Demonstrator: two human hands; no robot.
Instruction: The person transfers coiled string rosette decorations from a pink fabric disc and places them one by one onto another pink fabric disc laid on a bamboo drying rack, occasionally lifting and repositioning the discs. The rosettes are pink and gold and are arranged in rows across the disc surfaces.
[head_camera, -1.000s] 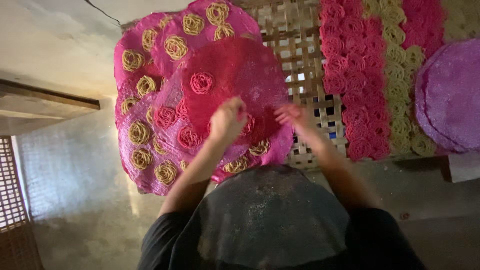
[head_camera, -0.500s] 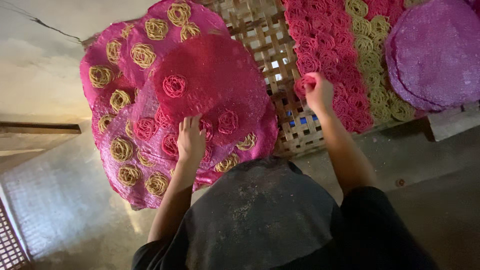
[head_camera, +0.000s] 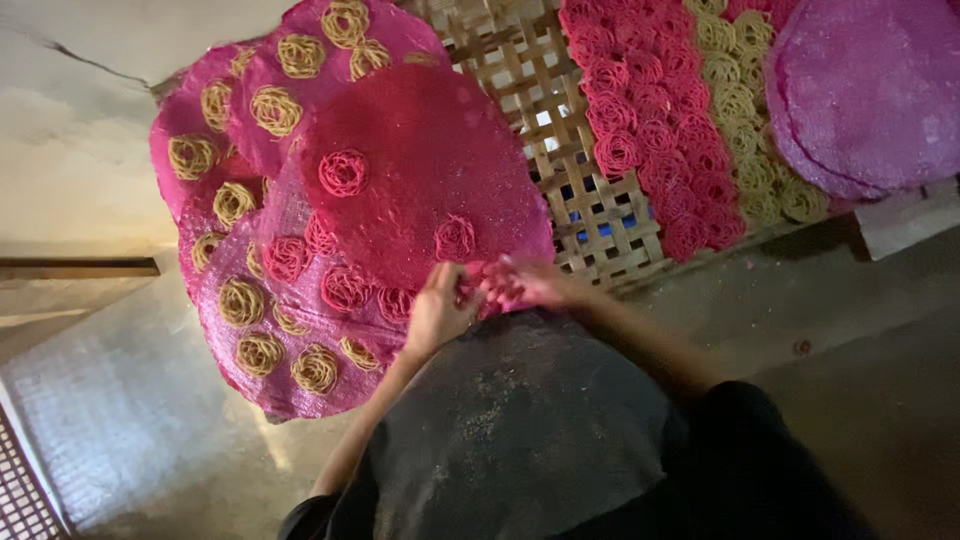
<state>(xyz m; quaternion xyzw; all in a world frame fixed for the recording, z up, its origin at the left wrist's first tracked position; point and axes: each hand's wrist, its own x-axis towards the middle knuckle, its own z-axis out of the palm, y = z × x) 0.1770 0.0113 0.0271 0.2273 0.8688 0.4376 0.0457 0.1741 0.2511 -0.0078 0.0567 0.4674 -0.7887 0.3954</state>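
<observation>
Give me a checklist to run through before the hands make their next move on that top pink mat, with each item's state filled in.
1. Both hands at the near edge of the top pink mat: ok; left hand and right hand meet there.
2. Firm grip on the mat's edge: cannot tell; the fingers bunch together and hide it.
3. Top mat nearly bare: ok; only two pink coils show on it.
4. Mats underneath loaded: ok; yellow coils and pink ones lie on them.
5. Free space on the bamboo lattice rack: ok; open slats show beside the rows of coils.
6. Purple mat lying clear of the hands: ok.
</observation>
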